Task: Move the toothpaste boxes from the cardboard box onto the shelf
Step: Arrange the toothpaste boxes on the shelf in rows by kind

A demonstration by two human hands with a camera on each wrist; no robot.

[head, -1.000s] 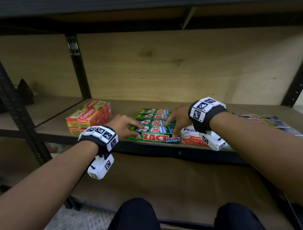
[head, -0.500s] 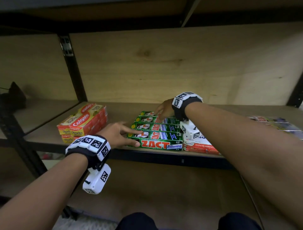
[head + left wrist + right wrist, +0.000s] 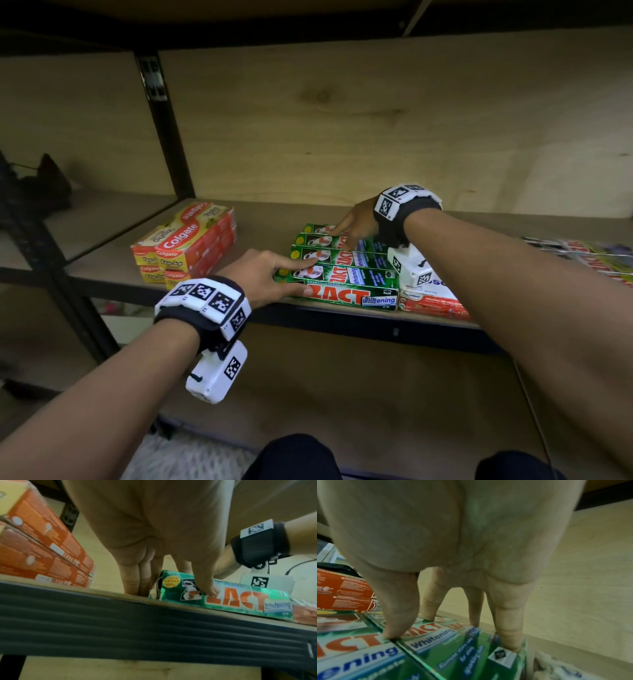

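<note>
The shelf (image 3: 260, 219) already carries a Colgate stack (image 3: 191, 243) and green Zact boxes (image 3: 346, 274). The left hand (image 3: 270, 277) and right hand (image 3: 356, 226), fingers spread, press these flat. The cardboard box is out of view, so the remainder is unknowable.

The ZACT toothpaste boxes (image 3: 342, 274) are green with red lettering and a blue-and-white "Whitening" label. The Colgate boxes (image 3: 191, 246) are red and yellow. The wristbands (image 3: 205, 301) carry black-and-white square markers.
</note>
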